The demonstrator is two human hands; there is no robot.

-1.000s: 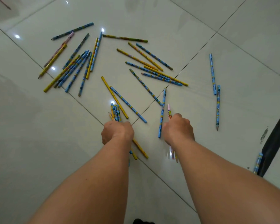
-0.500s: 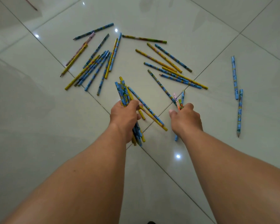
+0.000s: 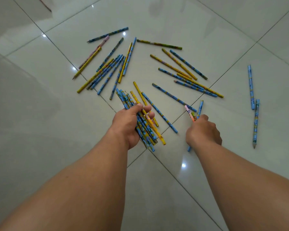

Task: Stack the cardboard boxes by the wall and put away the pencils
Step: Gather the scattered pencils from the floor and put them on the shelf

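Blue and yellow pencils lie scattered on a pale tiled floor (image 3: pixel 40 130). My left hand (image 3: pixel 128 125) is shut on a bundle of pencils (image 3: pixel 145 129) that fans out past my fingers. My right hand (image 3: pixel 203 131) is shut on a few pencils (image 3: pixel 193 114), pink, green and blue, whose ends stick out above my knuckles. A loose blue pencil (image 3: pixel 158 111) and a yellow one (image 3: pixel 140 95) lie between my hands. A left cluster of pencils (image 3: pixel 107 70) and a right cluster of pencils (image 3: pixel 183 70) lie further off. No cardboard boxes are in view.
Two blue pencils (image 3: pixel 254 104) lie apart at the far right, end to end. Dark grout lines cross the glossy tiles, and ceiling lights glint off them. A thin reddish stick (image 3: pixel 45 5) shows at the top left edge.
Both hands have moved forward toward the scattered pencils. My left hand's bundle now tilts further forward. The view has shifted, so the clusters sit lower in frame.
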